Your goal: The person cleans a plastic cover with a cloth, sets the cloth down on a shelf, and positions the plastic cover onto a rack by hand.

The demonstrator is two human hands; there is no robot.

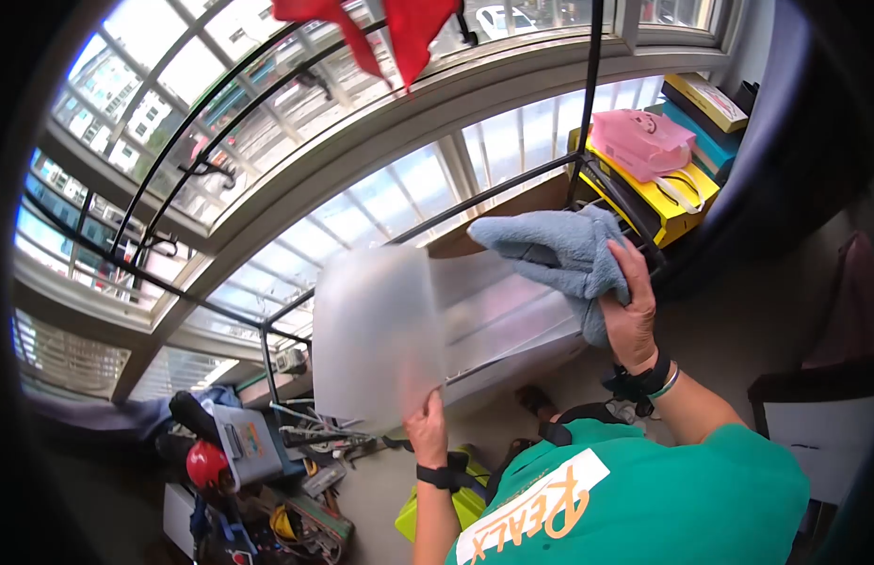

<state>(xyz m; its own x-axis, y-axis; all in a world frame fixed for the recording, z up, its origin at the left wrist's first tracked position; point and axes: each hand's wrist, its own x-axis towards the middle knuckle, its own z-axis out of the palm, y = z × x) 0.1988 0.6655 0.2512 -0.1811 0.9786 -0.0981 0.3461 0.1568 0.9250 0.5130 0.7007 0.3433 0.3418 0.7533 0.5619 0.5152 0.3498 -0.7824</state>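
Observation:
A translucent, frosted plastic sheet [376, 330] is raised on the left, and my left hand [426, 431] is closed on its lower right edge. My right hand [631, 306] grips a bunched blue-grey cloth [550, 243], its fingers wrapped round the cloth's right side. Behind and below the cloth lies a long surface with a translucent covering [508, 311], with blurred pinkish shapes showing through. The cloth is above the right part of this covering. Part of the covering is hidden behind the raised sheet.
A black metal frame [266, 325] stands along the windows. Yellow boxes [677, 202] with a pink bag [641, 143] sit at the upper right. On the floor at the lower left are a grey bin [249, 443], a red helmet [208, 463] and tools. Red fabric [413, 38] hangs above.

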